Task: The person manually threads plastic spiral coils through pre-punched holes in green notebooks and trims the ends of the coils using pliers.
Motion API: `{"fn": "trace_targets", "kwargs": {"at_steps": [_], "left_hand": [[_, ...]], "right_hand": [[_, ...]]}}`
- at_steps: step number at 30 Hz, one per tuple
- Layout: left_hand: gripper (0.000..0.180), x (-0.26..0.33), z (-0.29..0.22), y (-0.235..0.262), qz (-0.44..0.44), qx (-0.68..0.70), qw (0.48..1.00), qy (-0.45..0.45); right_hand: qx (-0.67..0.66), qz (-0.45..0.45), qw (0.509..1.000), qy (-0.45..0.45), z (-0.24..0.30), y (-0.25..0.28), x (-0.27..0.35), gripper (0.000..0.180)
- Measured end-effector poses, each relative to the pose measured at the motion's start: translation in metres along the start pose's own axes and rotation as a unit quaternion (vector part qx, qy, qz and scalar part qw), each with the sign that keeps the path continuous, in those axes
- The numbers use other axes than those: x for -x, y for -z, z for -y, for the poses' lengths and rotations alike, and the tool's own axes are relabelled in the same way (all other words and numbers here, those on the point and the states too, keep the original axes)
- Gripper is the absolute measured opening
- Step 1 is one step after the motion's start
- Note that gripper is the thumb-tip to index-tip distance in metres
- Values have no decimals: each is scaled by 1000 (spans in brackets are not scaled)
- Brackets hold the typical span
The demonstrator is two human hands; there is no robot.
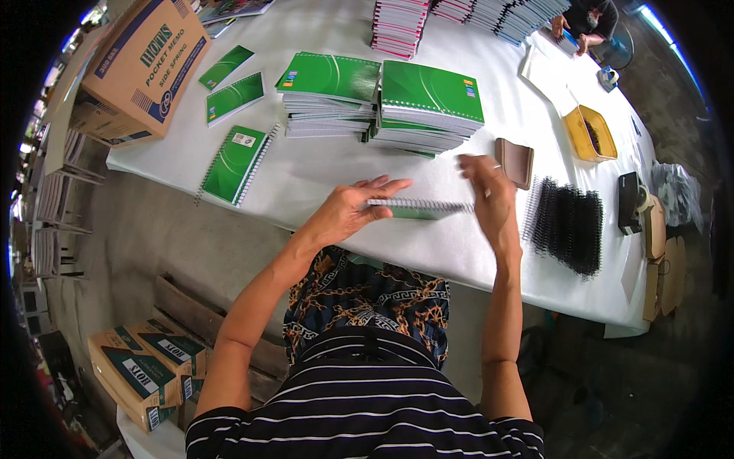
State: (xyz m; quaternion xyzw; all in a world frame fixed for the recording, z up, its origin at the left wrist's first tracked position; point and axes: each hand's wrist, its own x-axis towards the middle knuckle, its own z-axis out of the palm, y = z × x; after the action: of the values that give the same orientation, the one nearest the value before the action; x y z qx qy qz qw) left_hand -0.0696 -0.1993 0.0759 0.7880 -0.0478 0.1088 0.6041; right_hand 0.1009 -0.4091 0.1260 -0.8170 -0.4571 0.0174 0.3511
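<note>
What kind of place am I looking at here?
Probably a small notebook-binding workshop: stacks of green-covered booklets stand on a white table, a pile of black spiral coils lies to the right, and the left hand holds a coil-edged notebook.

Lettered brown carton (144,70), labelled green notebook (234,167)

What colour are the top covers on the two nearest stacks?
Both top covers are green with pale curved lines, clearest in the head view.
</note>
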Motion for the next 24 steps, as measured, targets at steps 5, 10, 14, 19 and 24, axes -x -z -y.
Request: {"fn": "trace_targets", "kwargs": {"at_steps": [5, 10, 14, 19, 24], "left_hand": [[58, 18, -26, 6, -140, -226, 962, -54], [71, 35, -10, -36, -122, -456, 881, -25], [68, 38, -14, -45, -149, -508, 848, 6], [70, 34, -21, -51, -162, -462, 872, 33], [70, 33, -22, -52, -193, -444, 875, 24]], "right_hand": [[306, -34, 951, -31, -67, -19, 38, 47], [324, -88, 940, -61, -53, -25, 43, 45], [44, -8, 997, -66, 40, -25, 70, 41], [33, 15, 999, 32, 75, -42, 90, 41], [52, 13, 996, 75, 76, -43, 87, 41]]}}
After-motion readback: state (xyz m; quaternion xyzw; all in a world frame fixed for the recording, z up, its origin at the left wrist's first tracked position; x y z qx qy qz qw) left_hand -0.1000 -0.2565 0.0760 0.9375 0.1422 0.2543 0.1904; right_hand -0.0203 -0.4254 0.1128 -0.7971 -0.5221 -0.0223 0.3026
